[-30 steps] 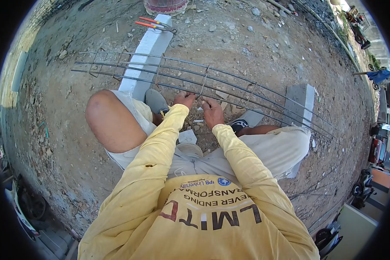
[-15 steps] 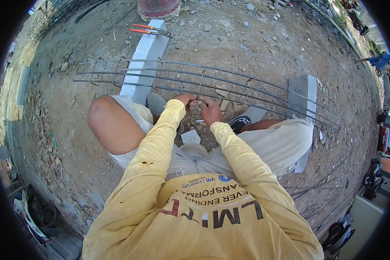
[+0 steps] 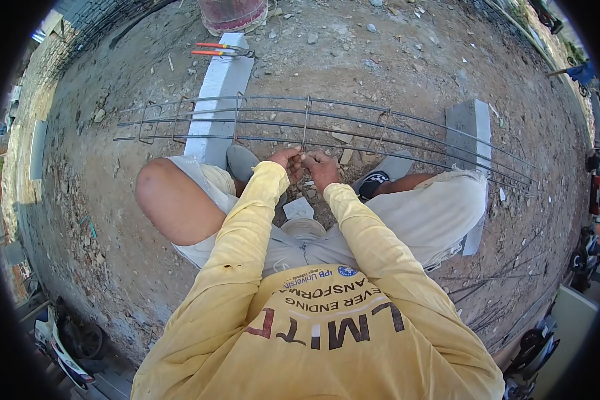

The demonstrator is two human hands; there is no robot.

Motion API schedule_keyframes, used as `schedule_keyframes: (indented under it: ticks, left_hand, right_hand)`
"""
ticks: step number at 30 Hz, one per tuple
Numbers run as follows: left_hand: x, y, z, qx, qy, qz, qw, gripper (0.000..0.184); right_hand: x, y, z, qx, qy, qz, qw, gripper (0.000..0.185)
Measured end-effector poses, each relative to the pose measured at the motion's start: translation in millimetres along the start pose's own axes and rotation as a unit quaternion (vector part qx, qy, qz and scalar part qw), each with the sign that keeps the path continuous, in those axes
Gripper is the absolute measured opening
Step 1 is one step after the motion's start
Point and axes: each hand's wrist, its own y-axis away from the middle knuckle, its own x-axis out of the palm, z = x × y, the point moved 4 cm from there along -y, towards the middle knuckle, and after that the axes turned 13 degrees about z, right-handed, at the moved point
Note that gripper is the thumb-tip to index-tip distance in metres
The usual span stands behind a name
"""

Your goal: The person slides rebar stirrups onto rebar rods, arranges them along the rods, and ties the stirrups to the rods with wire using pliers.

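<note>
A long rebar cage (image 3: 273,123) of thin steel bars and square stirrups lies crosswise before me, over two pale blocks. My left hand (image 3: 289,163) is closed in a pinch at the near bar, just below a stirrup (image 3: 307,123). Right beside it, my right hand (image 3: 321,169) has its thumb and fingers pressed together at the same joint. The fingertips of both hands nearly meet. Whatever they pinch is too small to make out.
Orange-handled pincers (image 3: 223,50) rest on the far end of the left block (image 3: 215,87). The right block (image 3: 467,133) bears the cage's other end. A reddish bucket (image 3: 233,15) stands at the back. Loose rods (image 3: 487,283) and stones lie on the dirt.
The near bar of the cage has come a little closer to me, and the cage looks slightly rolled. Both hands stay pinched at the same joint. The view has shifted slightly.
</note>
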Motion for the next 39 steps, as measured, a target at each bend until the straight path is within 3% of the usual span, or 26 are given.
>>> schedule_keyframes:
  ticks: [3,6,10,16,17,19,20,22,24,25,28,32,33,39]
  left_hand:
    - [7.7,6.8,2.4,0.040,-0.027,0.044,0.998,0.021]
    - [15.4,12.7,-0.5,0.061,-0.083,-0.009,0.995,0.022]
    - [4.3,3.3,3.7,0.052,-0.144,-0.002,0.988,0.027]
    - [8.8,8.3,-3.7,0.023,-0.218,-0.021,0.975,0.032]
    - [11.2,13.8,-12.0,0.035,-0.304,-0.034,0.952,0.033]
    - [2.6,-7.5,-7.8,0.084,-0.288,-0.015,0.954,0.033]
    - [-3.3,-15.6,-3.6,0.073,-0.292,-0.022,0.953,0.035]
    - [-8.4,-29.8,2.3,0.050,-0.302,-0.029,0.951,0.038]
    - [-2.2,-24.1,-3.2,0.069,-0.404,-0.095,0.907,0.041]
    - [4.9,-16.2,-8.5,0.078,-0.454,-0.127,0.879,0.042]
    - [28.4,9.8,-17.6,0.105,-0.525,-0.187,0.824,0.041]
    - [42.6,12.6,-19.6,0.135,-0.581,-0.235,0.767,0.032]
    - [42.7,10.2,-17.7,0.142,-0.591,-0.236,0.758,0.030]
    - [42.9,12.7,-20.4,0.141,-0.543,-0.227,0.796,0.029]
  right_hand:
    - [7.8,-6.2,-21.1,0.000,-0.082,-0.017,0.997,0.022]
    - [18.2,-8.3,-30.6,0.052,-0.202,0.002,0.978,0.022]
    - [32.6,3.5,-13.5,0.080,-0.360,0.031,0.929,0.023]
    - [28.4,-2.2,-34.4,0.112,-0.367,0.034,0.923,0.020]
    - [25.2,-2.0,-28.9,0.104,-0.265,0.039,0.958,0.020]
    - [14.9,2.8,-17.8,0.079,-0.054,0.041,0.995,0.022]
    - [12.9,10.3,-3.6,0.081,0.124,0.067,0.987,0.023]
    - [8.0,29.6,45.5,0.075,0.465,0.104,0.876,0.024]
    - [1.7,47.8,88.7,0.137,0.470,0.211,0.846,0.027]
    - [-0.6,53.9,103.6,0.169,0.470,0.261,0.826,0.028]
    - [-8.1,43.2,135.0,0.187,0.212,0.248,0.927,0.032]
    - [7.8,-33.1,175.7,0.020,0.077,0.103,0.991,0.029]
    - [14.3,-55.1,181.6,0.031,0.066,0.099,0.992,0.031]
    - [53.5,-168.9,183.1,0.112,0.019,0.073,0.991,0.046]
